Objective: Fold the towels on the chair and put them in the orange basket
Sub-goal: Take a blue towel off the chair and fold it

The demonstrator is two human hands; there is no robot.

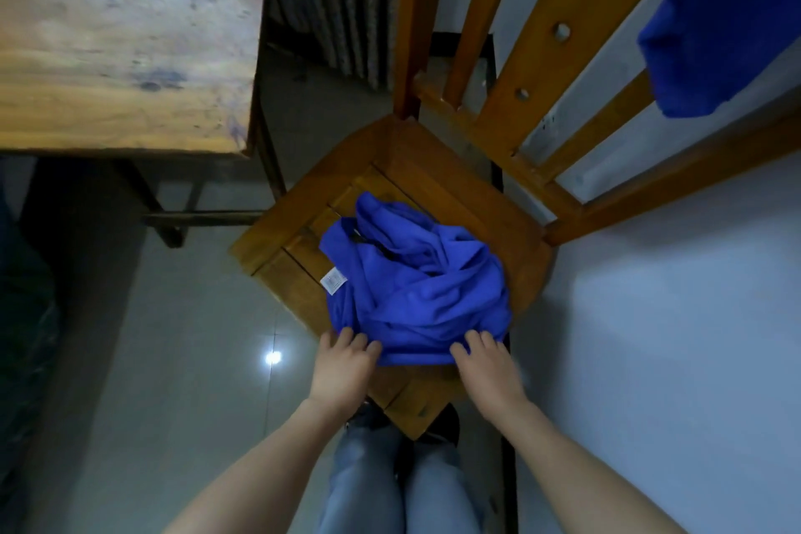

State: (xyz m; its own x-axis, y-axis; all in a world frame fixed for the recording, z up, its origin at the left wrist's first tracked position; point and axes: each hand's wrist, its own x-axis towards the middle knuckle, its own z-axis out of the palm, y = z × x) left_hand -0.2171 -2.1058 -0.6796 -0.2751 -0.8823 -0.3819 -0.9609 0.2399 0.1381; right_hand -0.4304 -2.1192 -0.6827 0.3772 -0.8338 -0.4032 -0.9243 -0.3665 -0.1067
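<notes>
1. Resting at the near hem of the blue towel (pixel 416 295), the left hand (pixel 342 364) and right hand (pixel 487 369) lie loosely open, fingers touching cloth, neither yet gripping.
2. It sits crumpled on the chair (pixel 477 204) seat; it looks soft, light and floppy, best pinched at two corners.
3. Another blue towel (pixel 715 22) drapes the chair back.

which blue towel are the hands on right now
The crumpled blue towel on the chair seat; both the left hand and right hand touch its near edge. The other towel hangs on the backrest, untouched.
</notes>
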